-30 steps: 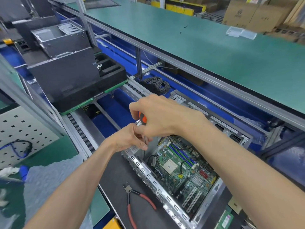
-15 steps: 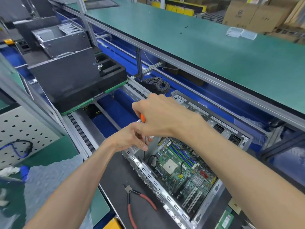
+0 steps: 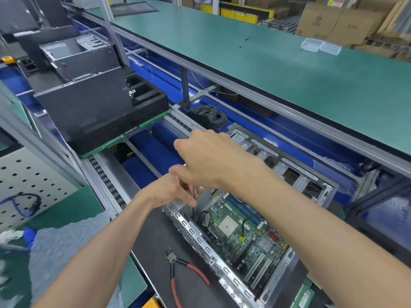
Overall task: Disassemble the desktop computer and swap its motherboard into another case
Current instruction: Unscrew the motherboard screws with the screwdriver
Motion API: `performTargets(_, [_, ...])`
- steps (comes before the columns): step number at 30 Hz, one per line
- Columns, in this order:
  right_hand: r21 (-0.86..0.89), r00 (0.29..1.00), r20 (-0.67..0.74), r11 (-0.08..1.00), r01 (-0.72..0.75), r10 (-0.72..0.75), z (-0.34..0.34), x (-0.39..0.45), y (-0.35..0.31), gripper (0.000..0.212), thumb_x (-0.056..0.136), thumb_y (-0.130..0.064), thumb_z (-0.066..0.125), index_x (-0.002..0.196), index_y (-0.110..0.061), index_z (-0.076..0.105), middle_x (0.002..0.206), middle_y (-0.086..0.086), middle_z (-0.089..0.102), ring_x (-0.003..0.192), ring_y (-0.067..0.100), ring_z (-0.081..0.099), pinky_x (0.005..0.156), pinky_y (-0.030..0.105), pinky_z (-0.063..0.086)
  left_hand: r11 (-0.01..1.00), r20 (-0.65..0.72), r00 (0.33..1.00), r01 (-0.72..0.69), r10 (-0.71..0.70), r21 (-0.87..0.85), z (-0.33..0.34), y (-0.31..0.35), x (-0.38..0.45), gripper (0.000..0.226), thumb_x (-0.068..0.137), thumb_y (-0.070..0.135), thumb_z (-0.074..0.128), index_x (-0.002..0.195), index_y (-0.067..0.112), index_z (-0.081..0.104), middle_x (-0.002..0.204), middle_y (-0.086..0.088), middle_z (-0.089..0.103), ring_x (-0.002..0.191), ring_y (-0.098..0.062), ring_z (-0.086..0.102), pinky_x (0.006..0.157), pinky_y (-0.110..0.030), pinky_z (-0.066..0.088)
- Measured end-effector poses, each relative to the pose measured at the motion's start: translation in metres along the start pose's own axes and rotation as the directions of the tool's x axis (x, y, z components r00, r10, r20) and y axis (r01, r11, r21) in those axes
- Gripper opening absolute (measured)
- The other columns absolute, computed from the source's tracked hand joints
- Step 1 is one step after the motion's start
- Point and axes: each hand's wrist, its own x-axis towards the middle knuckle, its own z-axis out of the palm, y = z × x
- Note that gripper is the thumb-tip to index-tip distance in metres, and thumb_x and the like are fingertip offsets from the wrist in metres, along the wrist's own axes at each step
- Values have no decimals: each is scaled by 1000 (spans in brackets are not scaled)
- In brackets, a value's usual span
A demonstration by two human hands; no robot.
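Nearest us on the dark worktop (image 3: 153,245) lie red-handled cutters (image 3: 178,270), untouched, just beside the open computer case (image 3: 200,238). Our two forearms cross above them. Inside the case the green motherboard (image 3: 246,232) sits flat in its tray, cables attached at its near corner — so the board is not free yet.

Our left hand (image 3: 171,194) hovers over the case's upper left corner, its fingers pinching the thin shaft of a screwdriver (image 3: 193,196) to steady it. Our right hand (image 3: 211,161) curls over the handle from above. A second ago an orange band of the handle showed between the fingers; now the hand covers it and sits a little higher and rolled over — a turn of the wrist, we judge. The shaft stays planted at the same corner, which suggests a mounting screw is being backed out there.

Farther off, a black case (image 3: 93,112) rests on a green-edged carrier on the conveyor, likely where the board goes. Beyond it a coil of grey cable (image 3: 209,116) lies under the long green bench (image 3: 266,63).
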Motion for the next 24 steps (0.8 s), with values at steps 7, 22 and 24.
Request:
performTargets(7, [192, 978, 154, 975, 113, -144, -4, 1, 7, 12, 84, -15, 63, 96, -20, 64, 88, -5, 58, 85, 18, 57, 68, 34, 51, 1000, 27, 1000, 12, -12, 9, 0, 1, -3, 21, 54, -8, 82, 70, -8, 68, 71, -13, 67, 106, -45, 61, 101, -32, 51])
performTargets(22, [204, 988, 78, 972, 117, -136, 6, 5, 12, 9, 83, -17, 65, 90, -22, 62, 85, -8, 58, 81, 15, 55, 66, 34, 49, 1000, 40, 999, -12, 12, 9, 1, 1, -2, 19, 54, -4, 86, 62, 7, 73, 69, -13, 67, 96, -30, 65, 108, -36, 46])
performTargets(24, [333, 986, 71, 935, 122, -153, 5, 1, 16, 20, 77, -10, 67, 93, -22, 66, 88, -7, 62, 76, 9, 55, 67, 31, 50, 1000, 38, 999, -10, 9, 27, 0, -1, -2, 20, 51, 4, 90, 62, 8, 74, 68, -7, 68, 97, -22, 66, 110, -47, 43])
